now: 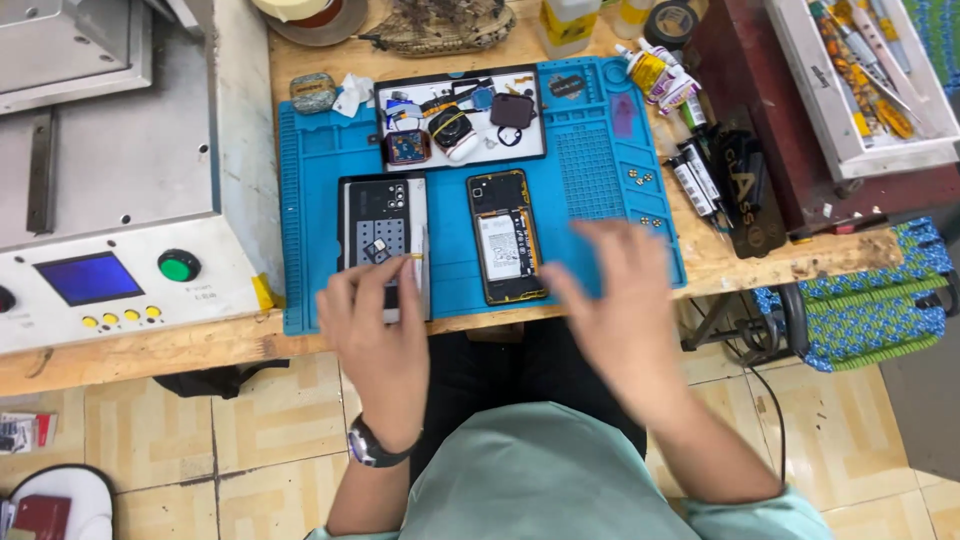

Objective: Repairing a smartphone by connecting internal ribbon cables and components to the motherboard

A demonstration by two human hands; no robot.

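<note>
blue rubber covered the middle of the wooden bench (150, 350), a work mat (450, 270) with two phones lying on it side by side. my left hand (378, 325) rested at the mat's near edge, on the lower end of the dark phone panel (383, 235) that lay at the left, its fingers curled loosely over that end; a thin pale tool (419, 275) stood out just beside my fingertips, and i could not tell for sure whether i was pinching it or only touching it. my right hand (620, 300) was open and spread flat above the mat's near right part, blurred, holding nothing, just to the right of the opened phone (506, 250), whose back was off so the white battery and yellow-edged frame showed. it did not touch that phone. beyond both phones a white tray (462, 118) held small parts, a round watch and a dark square piece among them. a few tiny screws (640, 178) sat in the mat's right pockets. glue tubes (664, 80) lay past the mat's far right corner. at my left stood a grey machine (110, 200) with a blue screen and a green button. a watch (368, 447) sat on my left wrist.
</note>
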